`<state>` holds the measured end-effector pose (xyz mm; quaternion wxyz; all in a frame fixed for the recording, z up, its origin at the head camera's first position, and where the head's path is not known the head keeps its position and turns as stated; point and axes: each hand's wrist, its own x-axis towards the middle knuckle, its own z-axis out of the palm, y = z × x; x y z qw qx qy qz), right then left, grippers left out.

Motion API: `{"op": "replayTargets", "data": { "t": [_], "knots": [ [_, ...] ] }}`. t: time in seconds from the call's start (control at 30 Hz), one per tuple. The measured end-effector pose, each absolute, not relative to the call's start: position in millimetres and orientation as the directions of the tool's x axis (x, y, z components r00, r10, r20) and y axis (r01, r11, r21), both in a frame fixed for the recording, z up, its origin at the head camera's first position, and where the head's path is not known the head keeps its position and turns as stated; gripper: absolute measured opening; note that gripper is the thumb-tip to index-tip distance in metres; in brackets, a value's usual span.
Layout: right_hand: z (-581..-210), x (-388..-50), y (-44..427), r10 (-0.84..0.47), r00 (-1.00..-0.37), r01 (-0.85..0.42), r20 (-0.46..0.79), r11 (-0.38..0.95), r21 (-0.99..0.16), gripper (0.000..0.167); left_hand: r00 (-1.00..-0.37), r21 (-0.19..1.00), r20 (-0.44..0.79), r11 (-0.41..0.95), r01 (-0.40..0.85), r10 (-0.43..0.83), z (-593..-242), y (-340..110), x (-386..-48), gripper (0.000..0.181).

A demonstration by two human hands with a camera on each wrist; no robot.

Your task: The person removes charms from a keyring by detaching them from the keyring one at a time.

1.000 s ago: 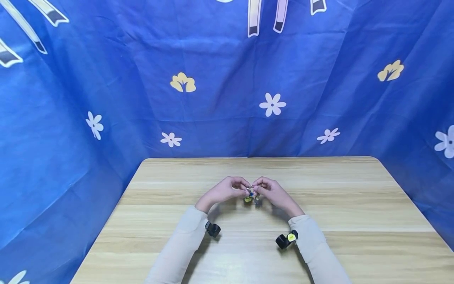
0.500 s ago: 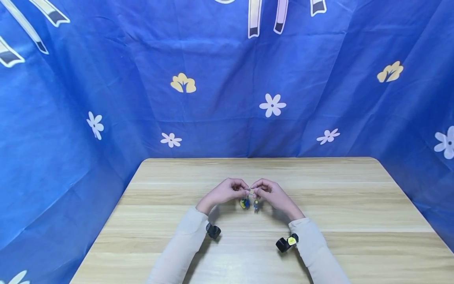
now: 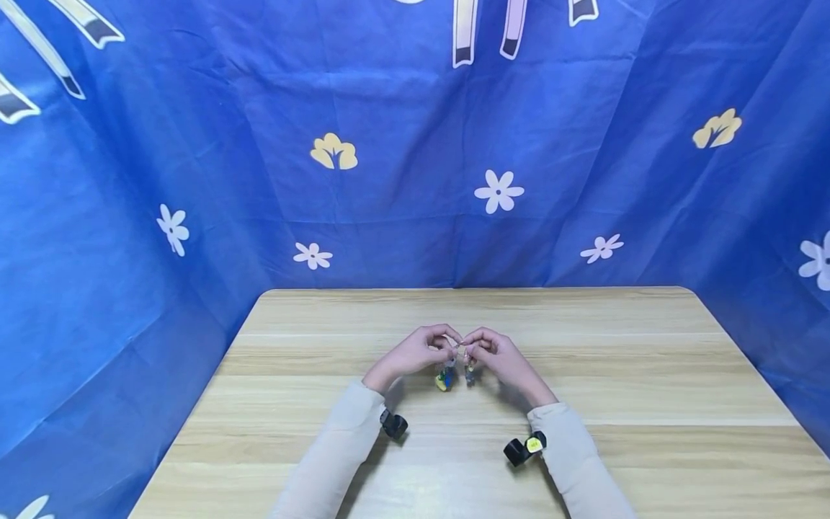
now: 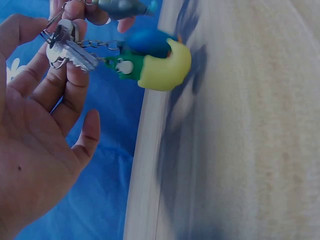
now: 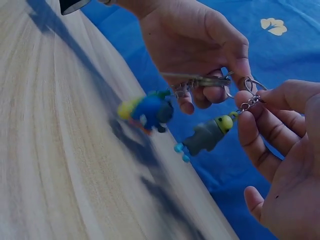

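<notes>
In the head view my left hand (image 3: pixel 413 352) and right hand (image 3: pixel 503 357) meet fingertip to fingertip above the table. My left hand pinches a key ring carrying silver keys (image 4: pixel 82 56). From it dangle a yellow-and-green charm (image 4: pixel 167 72) and a blue charm (image 4: pixel 149 42), hanging on short chains. Between thumb and fingers, my right hand pinches the metal ring and chain (image 5: pixel 248 103) of a grey figure keychain (image 5: pixel 206 136) with a yellow head and light-blue feet. Both rings lie close together at the fingertips; whether they are linked I cannot tell.
A pale wood-grain table (image 3: pixel 311 404) lies beneath the hands. Blue cloth (image 3: pixel 415 231) printed with flowers and trees hangs behind it and at both sides. Black wrist cameras (image 3: pixel 393 425) are strapped at both wrists.
The yellow-and-green and blue charms, bunched near the fingertips at first, now hang lower and farther left under my left hand. Both hands stay nearly in place, fingers shifting slightly.
</notes>
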<state>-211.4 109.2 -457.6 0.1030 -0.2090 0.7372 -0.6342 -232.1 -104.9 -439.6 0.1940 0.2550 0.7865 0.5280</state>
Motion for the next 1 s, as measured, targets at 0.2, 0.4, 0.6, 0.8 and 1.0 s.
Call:
{"op": "replayTargets", "data": {
  "t": [0.2,0.4,0.6,0.8,1.0],
  "knots": [
    [-460.5,-211.9,109.6,-0.424,-0.900,-0.141,0.100,0.068,-0.988,0.024,-0.784,0.930,-0.048,0.313,0.190,0.619,-440.1,-104.2,-232.4,0.021],
    [-467.2,-214.5,111.4,-0.415,-0.906,-0.114,0.077,0.066,-0.991,0.024,-0.763,0.942,-0.082,0.300,0.151,0.641,-440.2,-103.9,-231.0,0.021],
    [-471.1,-216.0,112.6,-0.430,-0.902,-0.067,0.039,0.050,-0.997,0.023,-0.718,0.947,-0.155,0.308,0.086,0.678,-440.7,-105.3,-227.7,0.024],
    [-474.7,-217.2,113.9,-0.429,-0.903,-0.034,0.025,0.013,-0.999,0.023,-0.707,0.948,-0.137,0.299,0.111,0.694,-441.7,-106.0,-227.4,0.029],
    [-472.9,-216.8,113.9,-0.413,-0.910,-0.049,0.025,0.047,-0.998,0.024,-0.704,0.949,-0.122,0.290,0.123,0.700,-442.2,-105.0,-228.5,0.025]
  ]
}}
